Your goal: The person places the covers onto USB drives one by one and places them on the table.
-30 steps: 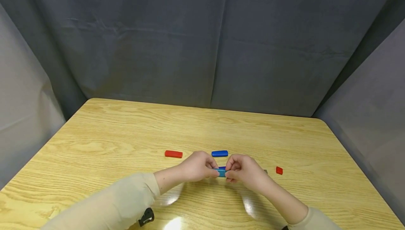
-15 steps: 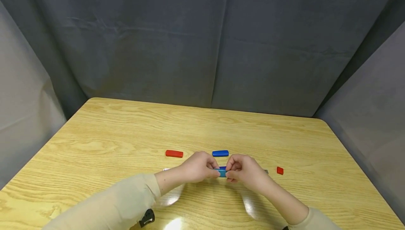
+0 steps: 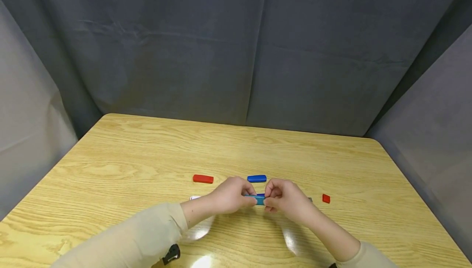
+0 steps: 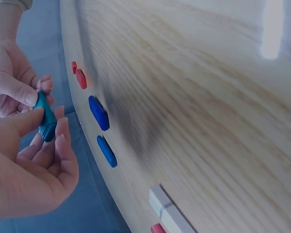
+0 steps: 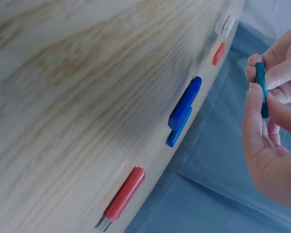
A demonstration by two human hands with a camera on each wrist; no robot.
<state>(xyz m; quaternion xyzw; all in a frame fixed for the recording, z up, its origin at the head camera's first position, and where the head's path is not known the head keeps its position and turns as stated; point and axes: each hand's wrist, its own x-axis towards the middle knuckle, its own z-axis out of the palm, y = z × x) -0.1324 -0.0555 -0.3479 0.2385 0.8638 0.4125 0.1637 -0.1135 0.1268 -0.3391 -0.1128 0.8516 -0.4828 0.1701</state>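
Note:
A teal oblong piece (image 3: 260, 200) is held between both hands above the near middle of the table. My left hand (image 3: 228, 196) pinches its left part between thumb and fingers, and my right hand (image 3: 285, 200) pinches its right part. In the left wrist view the teal piece (image 4: 47, 119) shows a ridged end by the left fingers. The right wrist view shows it edge-on, as a slim teal piece (image 5: 260, 87). Fingers cover parts of it. Just behind the hands lies a dark blue piece (image 3: 260, 194), mostly hidden in the head view.
On the wooden table (image 3: 147, 149) lie a blue oblong piece (image 3: 257, 178), a red one (image 3: 203, 179) and a small red piece (image 3: 326, 198). A white block (image 4: 169, 211) lies near the left forearm. The right wrist view shows a red piece with metal prongs (image 5: 123, 194).
Both hands stay nearly in place. The teal piece has turned slightly, and more of its left part shows above the left thumb. The right hand has shifted a little to the right.

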